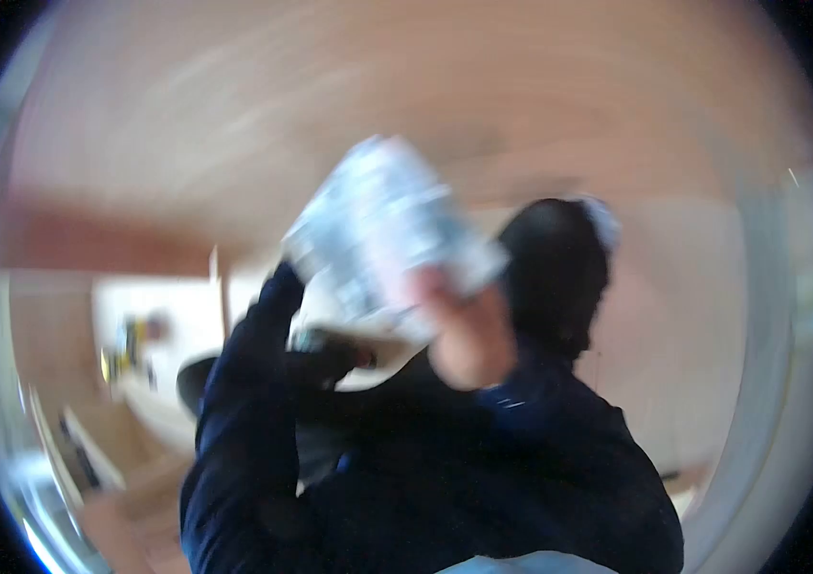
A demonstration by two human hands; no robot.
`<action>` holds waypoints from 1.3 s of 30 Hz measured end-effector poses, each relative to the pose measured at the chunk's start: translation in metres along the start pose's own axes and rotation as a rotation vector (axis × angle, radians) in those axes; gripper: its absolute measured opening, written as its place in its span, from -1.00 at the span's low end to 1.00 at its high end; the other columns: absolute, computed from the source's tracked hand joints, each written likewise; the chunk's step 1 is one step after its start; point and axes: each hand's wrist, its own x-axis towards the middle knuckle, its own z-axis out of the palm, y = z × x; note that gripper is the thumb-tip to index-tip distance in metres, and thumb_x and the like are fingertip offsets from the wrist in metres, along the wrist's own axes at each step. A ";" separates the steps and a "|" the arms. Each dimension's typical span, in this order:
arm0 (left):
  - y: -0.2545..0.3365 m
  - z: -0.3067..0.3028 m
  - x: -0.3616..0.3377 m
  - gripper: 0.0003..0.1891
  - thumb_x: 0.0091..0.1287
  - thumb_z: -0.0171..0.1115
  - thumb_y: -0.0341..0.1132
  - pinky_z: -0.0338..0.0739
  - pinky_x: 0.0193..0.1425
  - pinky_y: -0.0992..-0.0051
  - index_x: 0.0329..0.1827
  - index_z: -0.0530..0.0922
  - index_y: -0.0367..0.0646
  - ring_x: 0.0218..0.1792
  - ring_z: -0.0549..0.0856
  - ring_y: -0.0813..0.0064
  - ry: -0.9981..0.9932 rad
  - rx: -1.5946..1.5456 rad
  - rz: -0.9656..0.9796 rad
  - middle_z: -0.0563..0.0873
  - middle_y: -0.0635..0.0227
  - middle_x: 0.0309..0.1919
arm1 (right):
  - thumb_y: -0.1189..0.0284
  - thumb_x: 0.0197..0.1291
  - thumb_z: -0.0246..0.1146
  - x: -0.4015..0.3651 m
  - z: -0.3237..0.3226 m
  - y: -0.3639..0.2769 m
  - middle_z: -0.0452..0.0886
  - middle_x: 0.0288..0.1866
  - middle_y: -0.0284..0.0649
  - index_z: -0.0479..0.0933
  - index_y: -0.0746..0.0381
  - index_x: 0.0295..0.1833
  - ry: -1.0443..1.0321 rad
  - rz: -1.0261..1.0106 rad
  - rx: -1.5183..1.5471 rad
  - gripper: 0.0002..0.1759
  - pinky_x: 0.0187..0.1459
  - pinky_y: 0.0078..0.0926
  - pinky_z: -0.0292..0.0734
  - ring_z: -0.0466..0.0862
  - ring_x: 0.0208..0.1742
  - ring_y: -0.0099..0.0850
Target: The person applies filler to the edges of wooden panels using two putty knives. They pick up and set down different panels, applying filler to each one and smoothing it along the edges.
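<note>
Badly smeared frame; detail is thin throughout.

One bare hand shows at centre, taken as the right hand (pixel 468 335) because its dark blue cuff comes up from the lower right, though the blur leaves some doubt. Its fingers (pixel 437 289) are closed round the lower end of a crinkled white packet (pixel 382 225), which looks like plastic wrap with grey print too blurred to read. The packet is held up in the air, tilted with its top leaning left, and it rests on no surface. The left hand cannot be made out anywhere.

Just right of the packet, and partly behind the hand, is the dark-haired head (pixel 555 273) of a person in a navy jacket (pixel 540 478). The jacket fills the lower middle of the view. A navy sleeve (pixel 248 383) rises on the left, bent toward the packet's underside. Something dark sits at its end, and I cannot tell whether that is a hand or a thing held.

Behind everything is a pale wooden surface (pixel 330 86). A bright white patch (pixel 153 335) lies at mid-left.
</note>
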 end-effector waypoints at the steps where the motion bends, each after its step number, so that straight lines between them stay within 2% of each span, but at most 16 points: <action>1: -0.033 -0.012 -0.006 -0.35 0.03 0.43 -0.34 0.56 0.23 0.11 0.29 0.52 0.08 0.18 0.66 0.09 -0.030 0.048 -0.103 0.71 0.08 0.08 | 0.19 0.42 0.12 -0.001 0.010 -0.010 0.59 0.10 -0.14 0.36 0.32 0.32 -0.037 0.048 0.172 -0.48 -0.16 -0.35 0.67 0.66 0.02 -0.32; 5: -0.098 -0.100 -0.065 -0.46 -0.01 0.55 -0.16 0.64 0.10 0.21 0.10 0.65 0.03 0.03 0.72 0.06 -0.161 -0.308 -0.492 0.76 0.11 -0.04 | 0.36 0.36 0.18 0.001 0.031 0.010 0.55 0.21 0.03 0.41 0.35 0.29 -0.007 -0.037 0.100 -0.54 -0.08 -0.11 0.68 0.66 0.08 -0.10; 7: -0.147 -0.106 -0.100 -0.46 -0.03 0.58 -0.07 0.63 0.15 0.25 0.05 0.69 0.01 0.03 0.73 0.10 0.003 -0.016 -0.354 0.77 0.13 -0.06 | 0.55 0.28 0.30 0.004 0.042 0.025 0.55 0.27 0.13 0.51 0.39 0.23 0.054 -0.222 0.068 -0.59 0.06 0.04 0.65 0.64 0.18 0.02; 11: -0.227 -0.085 -0.115 -0.48 0.03 0.53 0.05 0.60 0.23 0.32 0.00 0.73 -0.04 0.05 0.74 0.15 0.113 -0.256 -0.671 0.78 0.14 -0.03 | 0.22 0.41 0.05 0.001 0.108 0.037 0.52 0.25 0.01 0.26 0.40 0.43 0.050 -0.152 -0.082 -0.38 -0.35 -0.21 0.60 0.64 -0.01 -0.08; 12: -0.103 -0.108 -0.034 -0.46 0.05 0.50 0.10 0.59 0.24 0.34 0.00 0.74 -0.05 0.04 0.74 0.16 0.258 -0.267 -0.757 0.77 0.14 -0.01 | 0.23 0.41 0.06 0.041 -0.023 -0.048 0.52 0.25 0.02 0.25 0.42 0.43 0.029 -0.186 -0.071 -0.38 -0.34 -0.22 0.60 0.64 -0.02 -0.08; 17: -0.090 -0.070 -0.022 -0.39 0.11 0.41 0.13 0.54 0.31 0.35 0.10 0.69 -0.15 0.18 0.69 0.18 0.075 -0.560 -1.031 0.72 0.12 0.12 | 0.25 0.43 0.08 0.045 -0.021 -0.054 0.54 0.20 0.06 0.24 0.46 0.42 -0.039 -0.261 -0.241 -0.38 -0.29 -0.24 0.63 0.66 -0.04 -0.11; 19: -0.099 -0.051 -0.031 -0.40 0.12 0.40 0.07 0.52 0.33 0.33 0.12 0.68 -0.17 0.22 0.66 0.15 0.015 -0.577 -1.140 0.69 0.07 0.16 | 0.24 0.42 0.18 0.051 -0.028 -0.053 0.57 0.18 0.05 0.32 0.44 0.38 -0.272 -0.322 -0.512 -0.40 -0.14 -0.28 0.66 0.67 -0.03 -0.21; 20: -0.093 -0.036 -0.031 -0.36 0.16 0.43 0.14 0.66 0.01 0.42 0.10 0.68 -0.23 -0.16 0.81 0.34 -0.003 -0.493 -1.178 0.78 0.14 -0.02 | 0.25 0.42 0.19 0.058 -0.039 -0.051 0.67 0.02 0.01 0.46 0.46 0.24 -0.311 -0.345 -0.669 -0.50 -0.14 -0.35 0.62 0.70 -0.12 -0.26; 21: -0.089 -0.034 -0.036 -0.36 0.16 0.43 0.14 0.66 0.01 0.42 0.10 0.68 -0.23 -0.16 0.81 0.34 0.002 -0.517 -1.199 0.78 0.14 -0.02 | 0.24 0.43 0.17 0.066 -0.039 -0.049 0.72 -0.17 -0.02 0.56 0.46 0.08 -0.381 -0.350 -0.728 -0.56 -0.15 -0.35 0.59 0.71 -0.18 -0.28; 24: -0.084 -0.022 -0.055 -0.31 0.12 0.37 0.17 0.47 0.36 0.38 0.17 0.65 -0.19 0.30 0.61 0.21 -0.173 -0.529 -1.353 0.66 0.08 0.22 | 0.20 0.45 0.14 0.083 -0.059 -0.032 0.70 -0.29 -0.03 0.59 0.43 -0.04 -0.535 -0.163 -0.934 -0.57 -0.19 -0.33 0.57 0.71 -0.26 -0.28; 27: -0.076 -0.009 -0.068 -0.31 0.12 0.36 0.18 0.49 0.35 0.37 0.21 0.64 -0.14 0.27 0.63 0.21 -0.100 -0.651 -1.436 0.66 0.13 0.23 | 0.18 0.46 0.13 0.105 -0.060 -0.024 0.68 -0.32 0.00 0.61 0.39 -0.13 -0.643 -0.043 -1.085 -0.57 -0.20 -0.29 0.54 0.70 -0.29 -0.16; 28: -0.059 -0.026 -0.073 -0.51 0.13 0.30 -0.14 0.44 0.37 0.42 0.12 0.69 -0.15 0.28 0.63 0.22 -0.012 -0.704 -1.507 0.68 0.07 0.19 | 0.16 0.47 0.11 0.107 -0.048 -0.029 0.68 -0.35 -0.02 0.61 0.41 -0.14 -0.707 -0.071 -1.140 -0.53 -0.24 -0.30 0.53 0.70 -0.32 -0.22; 31: -0.093 0.020 -0.086 -0.25 0.13 0.33 0.08 0.34 0.46 0.13 0.40 0.48 -0.07 0.44 0.41 0.03 -0.167 -0.713 -1.666 0.39 -0.01 0.44 | 0.14 0.47 0.11 0.103 -0.026 -0.020 0.65 -0.37 0.02 0.59 0.42 -0.14 -0.737 -0.024 -1.147 -0.52 -0.25 -0.27 0.51 0.69 -0.32 -0.16; 35: -0.106 0.047 -0.131 0.00 0.06 0.35 0.34 0.35 0.43 0.07 0.50 0.31 -0.09 0.45 0.35 0.01 0.008 -0.830 -1.917 0.36 -0.08 0.41 | 0.19 0.42 0.16 0.102 0.000 -0.011 0.64 -0.29 0.06 0.63 0.30 -0.25 -0.804 -0.031 -1.156 -0.62 -0.23 -0.10 0.50 0.63 -0.27 0.12; 37: -0.116 0.070 -0.128 -0.10 0.24 0.07 0.44 0.22 0.48 0.02 0.44 0.42 -0.09 0.43 0.39 0.08 -0.149 -0.433 -2.068 0.47 0.00 0.36 | 0.17 0.43 0.13 0.107 -0.003 -0.008 0.62 -0.34 0.01 0.64 0.26 -0.22 -0.870 -0.030 -1.186 -0.63 -0.26 -0.07 0.48 0.61 -0.31 0.11; 39: -0.123 0.081 -0.118 -0.11 0.25 0.04 0.44 0.20 0.48 0.02 0.44 0.43 -0.09 0.43 0.39 0.09 -0.164 -0.438 -2.020 0.47 0.00 0.36 | 0.15 0.44 0.11 0.108 -0.009 -0.007 0.60 -0.35 -0.01 0.64 0.24 -0.18 -0.863 -0.014 -1.204 -0.62 -0.25 -0.04 0.48 0.60 -0.31 0.10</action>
